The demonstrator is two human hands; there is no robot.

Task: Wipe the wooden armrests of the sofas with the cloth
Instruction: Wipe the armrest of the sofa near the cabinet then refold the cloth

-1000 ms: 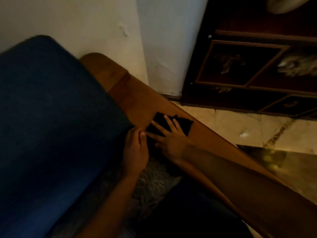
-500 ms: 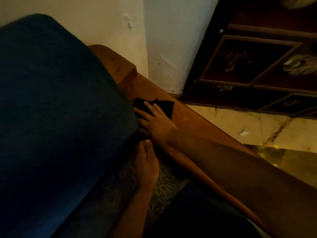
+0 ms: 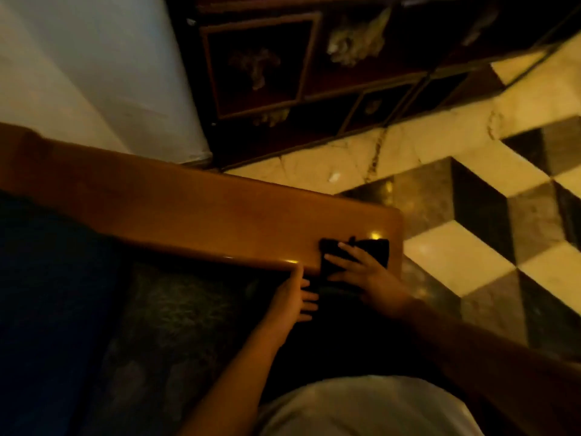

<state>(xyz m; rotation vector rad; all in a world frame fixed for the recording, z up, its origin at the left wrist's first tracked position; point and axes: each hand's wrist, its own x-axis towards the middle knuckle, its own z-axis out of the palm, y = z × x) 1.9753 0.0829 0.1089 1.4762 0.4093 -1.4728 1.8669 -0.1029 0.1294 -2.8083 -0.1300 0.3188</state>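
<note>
Fingers (image 3: 341, 258) of right hand (image 3: 371, 278) spread flat, pressing cloth (image 3: 374, 250) onto armrest (image 3: 204, 215) at its front end. Left hand (image 3: 289, 302) open, thumb touching armrest's inner edge. Could slip cloth off that end. Dim, blurred; armrest's rear cut off.

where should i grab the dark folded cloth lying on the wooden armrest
Pinch the dark folded cloth at its far edge, coming from above. It lies flat near the wooden armrest front end, and the right hand covers its near half.
</note>
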